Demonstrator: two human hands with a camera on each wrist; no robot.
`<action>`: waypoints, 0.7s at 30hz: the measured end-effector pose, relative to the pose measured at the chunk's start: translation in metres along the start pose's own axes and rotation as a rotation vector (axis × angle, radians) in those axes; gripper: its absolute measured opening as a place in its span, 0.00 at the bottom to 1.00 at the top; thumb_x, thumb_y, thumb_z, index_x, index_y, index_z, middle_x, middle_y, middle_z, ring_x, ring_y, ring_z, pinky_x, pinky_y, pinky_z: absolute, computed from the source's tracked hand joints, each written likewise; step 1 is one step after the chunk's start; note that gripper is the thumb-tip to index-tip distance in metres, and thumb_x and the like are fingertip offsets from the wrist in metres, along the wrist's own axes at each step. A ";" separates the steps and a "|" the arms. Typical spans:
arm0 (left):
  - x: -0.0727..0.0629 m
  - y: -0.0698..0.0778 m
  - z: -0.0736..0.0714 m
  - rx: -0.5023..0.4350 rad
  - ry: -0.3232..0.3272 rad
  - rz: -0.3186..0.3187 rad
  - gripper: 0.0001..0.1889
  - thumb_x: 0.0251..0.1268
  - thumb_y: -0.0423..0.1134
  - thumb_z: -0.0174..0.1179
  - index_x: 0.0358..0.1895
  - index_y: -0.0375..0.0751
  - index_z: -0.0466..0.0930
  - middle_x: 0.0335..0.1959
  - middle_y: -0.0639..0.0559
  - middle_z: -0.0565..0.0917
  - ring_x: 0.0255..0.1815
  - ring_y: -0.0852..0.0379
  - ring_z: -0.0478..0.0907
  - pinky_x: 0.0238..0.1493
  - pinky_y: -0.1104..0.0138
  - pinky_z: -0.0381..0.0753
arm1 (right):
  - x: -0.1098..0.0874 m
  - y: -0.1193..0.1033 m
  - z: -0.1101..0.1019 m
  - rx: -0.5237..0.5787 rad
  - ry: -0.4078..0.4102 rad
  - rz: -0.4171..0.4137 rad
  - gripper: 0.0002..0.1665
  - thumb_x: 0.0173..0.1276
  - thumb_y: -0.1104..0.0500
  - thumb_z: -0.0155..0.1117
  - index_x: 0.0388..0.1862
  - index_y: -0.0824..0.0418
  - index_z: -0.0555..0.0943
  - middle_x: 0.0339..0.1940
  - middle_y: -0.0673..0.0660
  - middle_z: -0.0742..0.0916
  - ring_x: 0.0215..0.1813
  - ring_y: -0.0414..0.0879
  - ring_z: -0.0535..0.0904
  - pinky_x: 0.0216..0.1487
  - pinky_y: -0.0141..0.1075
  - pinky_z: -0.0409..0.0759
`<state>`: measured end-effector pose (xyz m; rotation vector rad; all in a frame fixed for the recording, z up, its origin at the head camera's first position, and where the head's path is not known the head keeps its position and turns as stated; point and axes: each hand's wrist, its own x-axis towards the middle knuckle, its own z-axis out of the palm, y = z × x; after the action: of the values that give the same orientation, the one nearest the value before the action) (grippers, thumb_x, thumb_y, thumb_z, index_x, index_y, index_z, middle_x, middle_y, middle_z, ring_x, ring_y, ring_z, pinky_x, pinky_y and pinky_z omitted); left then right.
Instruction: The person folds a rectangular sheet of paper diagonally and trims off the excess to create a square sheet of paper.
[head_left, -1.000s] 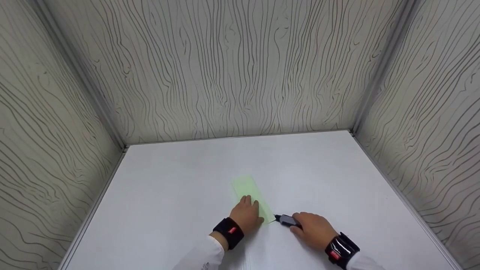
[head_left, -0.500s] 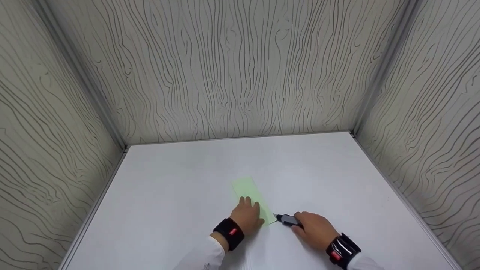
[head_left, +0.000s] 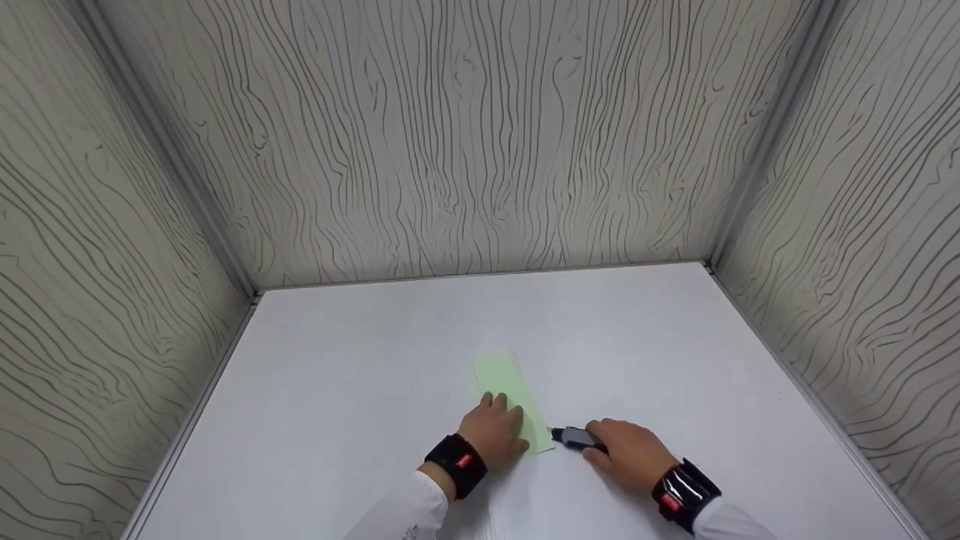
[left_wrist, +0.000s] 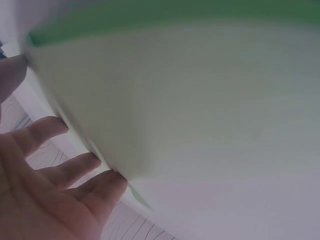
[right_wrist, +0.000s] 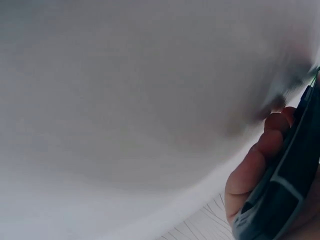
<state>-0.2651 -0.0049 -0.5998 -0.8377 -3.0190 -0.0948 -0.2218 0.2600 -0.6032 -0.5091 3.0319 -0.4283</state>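
Resting loosely spread left hand point(head_left: 493, 433) on likely light, flimsy paper point(head_left: 498, 373), best pinned at nine o'clock; gripping cutter point(head_left: 576, 437) at four o'clock in right hand point(head_left: 632, 456).

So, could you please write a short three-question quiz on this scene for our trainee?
1. Which hand holds the grey-and-black cutter?
2. True or false: the left hand is lifted clear of the green paper.
3. What colour are the wristbands? a) white b) black c) green

Key:
1. The right hand.
2. False: the left hand rests on the green paper.
3. b
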 end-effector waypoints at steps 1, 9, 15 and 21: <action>0.000 0.000 0.002 0.005 0.008 0.003 0.23 0.72 0.56 0.69 0.59 0.44 0.86 0.63 0.40 0.85 0.66 0.36 0.82 0.64 0.55 0.88 | 0.000 0.001 0.001 0.000 -0.001 0.000 0.17 0.74 0.47 0.72 0.55 0.54 0.85 0.37 0.45 0.85 0.39 0.40 0.80 0.42 0.42 0.80; 0.002 -0.001 0.004 -0.016 0.003 -0.011 0.22 0.71 0.56 0.69 0.59 0.45 0.86 0.66 0.38 0.84 0.69 0.34 0.81 0.64 0.52 0.88 | -0.001 0.004 0.003 -0.033 0.035 -0.056 0.16 0.75 0.47 0.72 0.54 0.54 0.85 0.36 0.44 0.84 0.37 0.38 0.79 0.40 0.40 0.79; 0.000 -0.001 -0.003 -0.046 -0.015 -0.011 0.20 0.69 0.54 0.69 0.55 0.45 0.87 0.67 0.31 0.83 0.71 0.33 0.81 0.63 0.51 0.89 | 0.000 0.004 0.003 -0.032 0.043 -0.064 0.16 0.75 0.47 0.72 0.53 0.54 0.85 0.36 0.44 0.84 0.37 0.38 0.79 0.39 0.39 0.79; 0.000 -0.005 -0.001 -0.076 -0.021 0.014 0.18 0.67 0.53 0.71 0.52 0.46 0.87 0.65 0.32 0.84 0.69 0.34 0.81 0.59 0.49 0.90 | -0.001 0.004 0.003 -0.026 0.025 -0.071 0.16 0.74 0.46 0.72 0.54 0.52 0.85 0.35 0.43 0.83 0.37 0.37 0.77 0.39 0.38 0.77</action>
<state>-0.2678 -0.0094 -0.5987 -0.8701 -3.0465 -0.2032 -0.2220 0.2627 -0.6072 -0.6191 3.0546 -0.4026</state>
